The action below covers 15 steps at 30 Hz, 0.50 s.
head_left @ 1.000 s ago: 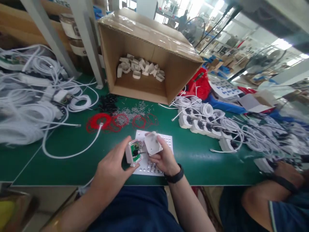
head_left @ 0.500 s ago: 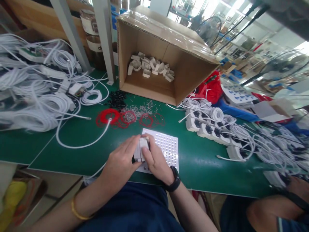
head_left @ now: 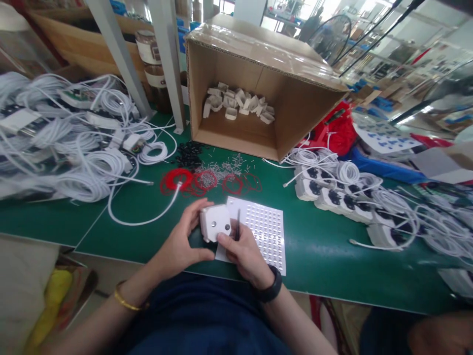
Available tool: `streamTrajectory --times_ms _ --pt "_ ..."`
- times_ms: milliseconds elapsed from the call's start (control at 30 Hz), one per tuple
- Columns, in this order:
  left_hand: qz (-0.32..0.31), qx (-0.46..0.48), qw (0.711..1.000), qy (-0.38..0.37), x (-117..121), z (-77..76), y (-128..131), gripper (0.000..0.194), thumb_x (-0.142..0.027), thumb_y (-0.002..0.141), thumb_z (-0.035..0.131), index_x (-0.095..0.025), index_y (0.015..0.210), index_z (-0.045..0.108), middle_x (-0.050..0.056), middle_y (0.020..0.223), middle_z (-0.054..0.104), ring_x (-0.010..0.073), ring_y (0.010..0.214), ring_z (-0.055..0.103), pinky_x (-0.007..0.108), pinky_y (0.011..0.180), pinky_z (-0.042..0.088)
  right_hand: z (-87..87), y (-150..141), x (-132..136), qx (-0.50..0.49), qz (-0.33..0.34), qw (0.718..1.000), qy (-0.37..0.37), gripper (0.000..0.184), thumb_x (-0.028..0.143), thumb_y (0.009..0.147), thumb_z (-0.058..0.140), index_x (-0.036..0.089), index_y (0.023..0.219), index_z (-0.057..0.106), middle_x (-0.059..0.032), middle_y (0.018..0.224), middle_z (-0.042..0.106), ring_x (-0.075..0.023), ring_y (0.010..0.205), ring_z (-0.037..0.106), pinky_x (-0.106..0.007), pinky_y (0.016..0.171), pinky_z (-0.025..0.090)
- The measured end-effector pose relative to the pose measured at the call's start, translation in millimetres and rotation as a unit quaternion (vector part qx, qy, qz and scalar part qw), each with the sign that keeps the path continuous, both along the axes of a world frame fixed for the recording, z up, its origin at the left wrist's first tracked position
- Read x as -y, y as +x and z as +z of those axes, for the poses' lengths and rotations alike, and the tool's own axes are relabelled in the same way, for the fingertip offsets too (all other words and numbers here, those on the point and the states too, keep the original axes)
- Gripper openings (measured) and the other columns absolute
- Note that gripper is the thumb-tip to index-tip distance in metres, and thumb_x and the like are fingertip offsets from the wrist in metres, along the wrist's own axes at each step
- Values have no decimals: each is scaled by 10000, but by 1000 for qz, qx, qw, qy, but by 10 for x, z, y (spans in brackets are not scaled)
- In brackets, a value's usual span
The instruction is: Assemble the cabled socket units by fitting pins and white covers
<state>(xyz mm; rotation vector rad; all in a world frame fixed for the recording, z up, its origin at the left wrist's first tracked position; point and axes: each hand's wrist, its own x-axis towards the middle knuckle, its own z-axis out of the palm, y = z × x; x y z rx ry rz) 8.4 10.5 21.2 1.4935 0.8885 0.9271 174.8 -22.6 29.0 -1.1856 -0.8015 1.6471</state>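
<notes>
The white housing point(head_left: 216, 222) is between the two hands, its flat face with two round spots turned up toward the camera; the thumb of the right hand point(head_left: 249, 254) lies on its lower right part, and the fingers of the left hand point(head_left: 181, 241) reach around its upper left side. It is held above the counter point(head_left: 318, 261), near the front edge, by the left edge of a white sheet point(head_left: 258, 234) with rows of shiny round pieces. Bare green surface opens to the right of the sheet as far as the white boxes with black parts point(head_left: 327, 199), and left of the left hand toward the coiled white cables point(head_left: 84, 153). The left hand is spread wide, thumb well apart from the fingers, which seem to touch the housing's edge. The right hand is closed on the housing, thumb on the face, the other fingers partly hidden; a dark slender piece point(head_left: 238, 224) stands beside them, its hold unclear. Beyond the hands lie red rings point(head_left: 179, 179), small metal pins point(head_left: 219, 171) and black bits point(head_left: 188, 155), and behind them a cardboard box point(head_left: 240, 135) on its side, white shells point(head_left: 231, 114) inside.
</notes>
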Motion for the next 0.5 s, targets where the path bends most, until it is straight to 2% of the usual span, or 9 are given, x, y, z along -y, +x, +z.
streamTrajectory --times_ms 67,100,200,267,333,500 --pt "-10 -23 1000 -2 -82 61 -57 687 -510 805 558 -217 1378 316 117 1330 490 259 1224 468 391 1030 375 -24 -45 30 9 -25 1000 15 439 364 642 786 158 988 614 -30 831 650 -124 645 582 -223 575 454" --pt "2 -55 998 13 -127 94 -75 581 -511 849 483 -204 1335 402 113 1277 532 256 1188 489 398 1020 370 -33 -61 42 21 -30 999 19 449 350 638 792 159 1003 613 -35 853 655 -140 695 598 -232 609 462" --pt "19 -142 989 41 -229 162 -66 375 -448 900 406 -180 1041 627 81 1051 628 223 1020 551 360 927 403 -49 -84 66 59 -38 997 28 474 341 637 798 164 1033 607 -33 861 655 -137 691 593 -226 592 451" --pt "16 -148 989 18 -245 170 -22 368 -439 907 390 -167 886 636 51 880 626 187 852 568 309 788 441 -54 -86 73 62 -41 997 29 457 350 643 793 163 1019 612 -23 836 651 -113 628 566 -209 542 428" --pt "36 -139 990 -5 -225 150 31 377 -442 907 381 -157 819 612 28 770 589 159 729 545 273 672 432 -51 -86 76 47 -40 998 16 446 358 643 790 160 1001 613 -6 784 643 -85 551 523 -191 485 396" --pt "90 -117 988 -34 -168 49 118 386 -463 895 395 -147 819 603 27 756 588 151 698 538 256 627 423 -20 -125 86 22 -50 998 -15 455 344 635 795 158 996 590 17 770 620 -16 401 370 -158 344 272"
